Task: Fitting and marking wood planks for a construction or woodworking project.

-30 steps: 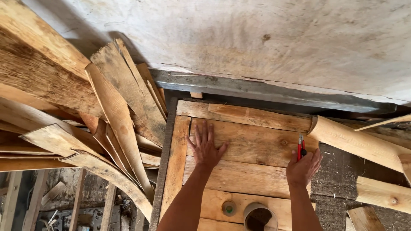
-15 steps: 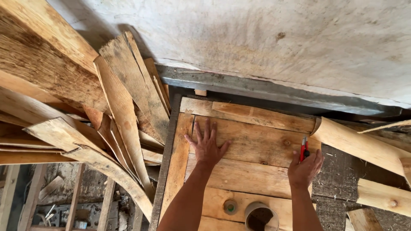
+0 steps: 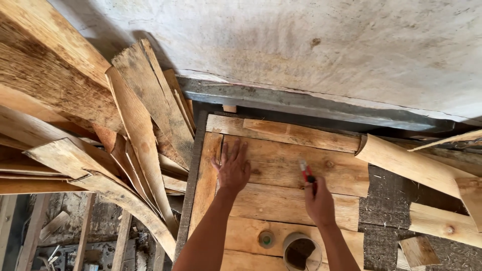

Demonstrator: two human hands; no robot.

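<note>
My left hand (image 3: pixel 232 166) lies flat, fingers spread, on the left part of a wooden board panel (image 3: pixel 281 165) made of several planks. My right hand (image 3: pixel 319 201) grips a small red-handled tool (image 3: pixel 305 170) with its tip touching the middle of the panel. A round hole with a pipe end (image 3: pixel 299 249) and a small round knot or plug (image 3: pixel 266 239) sit in the lower planks, close to my forearms.
A heap of rough bark-edged slabs (image 3: pixel 100 125) leans at the left. A concrete wall (image 3: pixel 311 45) and a metal ledge (image 3: pixel 301 103) run along the top. More timber pieces (image 3: pixel 416 168) lie at the right. Below left, an open gap shows floor joists (image 3: pixel 65 236).
My right hand with the red tool has moved left, from the panel's right edge to its middle. My left hand stays pressed on the panel. The view has shifted slightly.
</note>
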